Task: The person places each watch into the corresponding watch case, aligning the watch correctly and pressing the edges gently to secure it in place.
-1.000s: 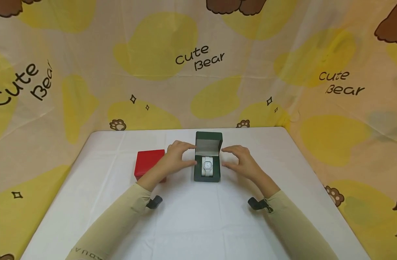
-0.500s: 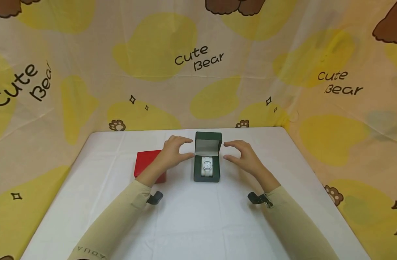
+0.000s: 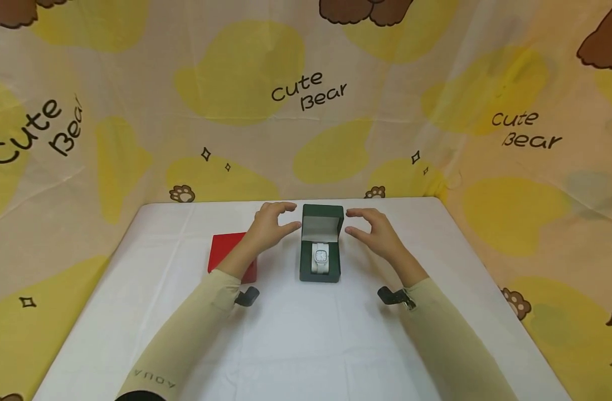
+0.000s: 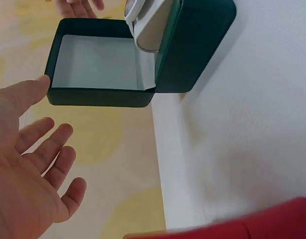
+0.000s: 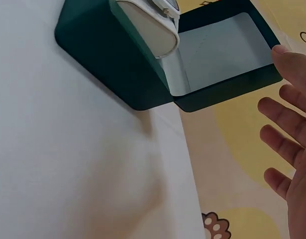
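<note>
A dark green watch box (image 3: 306, 270) stands on the white table with its lid (image 3: 323, 210) raised at the back. Inside sits a white wristwatch (image 3: 321, 257), wrapped around a pale cushion that shows in both wrist views. My left hand (image 3: 268, 229) is spread at the lid's left side, its thumb tip close to the lid's edge in the left wrist view. On the other side, my right hand (image 3: 378, 233) mirrors it, thumb near the lid's right edge. Neither hand grips anything; the fingers are loosely bent and parted.
A red box (image 3: 226, 248) lies to the left, partly hidden under my left forearm. The white table (image 3: 296, 345) ends just behind the green box, where a yellow patterned cloth (image 3: 331, 161) hangs. Dark wrist cameras (image 3: 248, 296) sit on both sleeves.
Both hands have moved farther back along the green box, from about the hinge up to the raised lid. They have also drawn slightly away from its sides. The box and watch stay put.
</note>
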Action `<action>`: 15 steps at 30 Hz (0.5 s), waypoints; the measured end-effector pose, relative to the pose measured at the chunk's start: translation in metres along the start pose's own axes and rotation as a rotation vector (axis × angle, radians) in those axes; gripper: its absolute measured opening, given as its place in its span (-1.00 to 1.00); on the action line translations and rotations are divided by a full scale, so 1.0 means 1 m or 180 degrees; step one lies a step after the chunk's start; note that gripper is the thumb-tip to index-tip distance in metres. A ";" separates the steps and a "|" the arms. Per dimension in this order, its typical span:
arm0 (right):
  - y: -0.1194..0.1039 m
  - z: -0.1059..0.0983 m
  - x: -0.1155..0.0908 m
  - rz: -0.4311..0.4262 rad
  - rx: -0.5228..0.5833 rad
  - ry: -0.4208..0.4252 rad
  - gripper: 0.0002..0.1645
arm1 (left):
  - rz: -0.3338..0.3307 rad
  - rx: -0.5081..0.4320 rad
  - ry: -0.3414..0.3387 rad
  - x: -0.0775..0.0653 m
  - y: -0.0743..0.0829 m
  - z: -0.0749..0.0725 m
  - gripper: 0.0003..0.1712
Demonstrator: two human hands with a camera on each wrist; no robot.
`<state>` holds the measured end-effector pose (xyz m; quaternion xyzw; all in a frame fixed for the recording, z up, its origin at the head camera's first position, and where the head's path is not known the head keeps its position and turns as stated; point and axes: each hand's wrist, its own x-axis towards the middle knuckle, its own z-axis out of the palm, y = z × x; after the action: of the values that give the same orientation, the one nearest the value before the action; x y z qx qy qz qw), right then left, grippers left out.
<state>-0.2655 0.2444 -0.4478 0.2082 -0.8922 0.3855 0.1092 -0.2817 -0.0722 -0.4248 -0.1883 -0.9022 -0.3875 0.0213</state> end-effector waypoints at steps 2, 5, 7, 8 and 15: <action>0.000 0.000 0.003 0.0031 0.0018 0.0007 -0.39 | -0.0037 -0.0050 -0.0002 0.002 0.000 0.002 -0.36; 0.000 0.000 0.006 0.0090 0.0042 -0.0002 -0.38 | -0.0069 -0.0157 -0.0005 0.005 0.001 0.005 -0.37; 0.000 0.001 0.009 0.0140 0.0062 -0.0005 -0.38 | -0.0058 -0.0207 -0.0012 0.006 0.001 0.006 -0.37; 0.000 0.001 0.010 0.0171 0.0069 -0.0009 -0.38 | -0.0043 -0.0230 -0.0015 0.007 0.001 0.007 -0.37; 0.000 0.002 0.018 0.0403 0.0262 -0.0167 -0.33 | 0.0156 -0.0324 -0.0009 0.016 -0.003 0.010 -0.41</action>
<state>-0.2813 0.2379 -0.4427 0.1657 -0.8895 0.4225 0.0526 -0.2967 -0.0621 -0.4312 -0.2117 -0.8764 -0.4320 0.0198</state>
